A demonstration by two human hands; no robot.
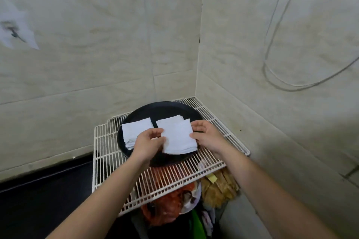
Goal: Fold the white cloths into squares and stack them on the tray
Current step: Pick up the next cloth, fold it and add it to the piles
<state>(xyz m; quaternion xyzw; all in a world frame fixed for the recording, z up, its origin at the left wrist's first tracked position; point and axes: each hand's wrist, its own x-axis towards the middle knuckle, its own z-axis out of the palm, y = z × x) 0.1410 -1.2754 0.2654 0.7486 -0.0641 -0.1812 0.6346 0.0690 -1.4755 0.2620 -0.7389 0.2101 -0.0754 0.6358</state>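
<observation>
A round black tray [167,108] sits on a white wire rack. Two stacks of folded white cloths lie on it: a left stack [135,129] and a right stack [171,120]. Over the right stack I hold a folded white square cloth [177,137]. My left hand [148,141] pinches its left edge, fingers curled. Along its right edge, my right hand [206,135] grips it with thumb and fingers. The cloth hides most of the right stack.
The white wire rack [108,153] fills a tiled corner; walls stand close behind and to the right. Under the rack are red and orange bags [169,205] and a brown bundle [219,186]. A grey cable [272,48] loops on the right wall. Dark floor lies left.
</observation>
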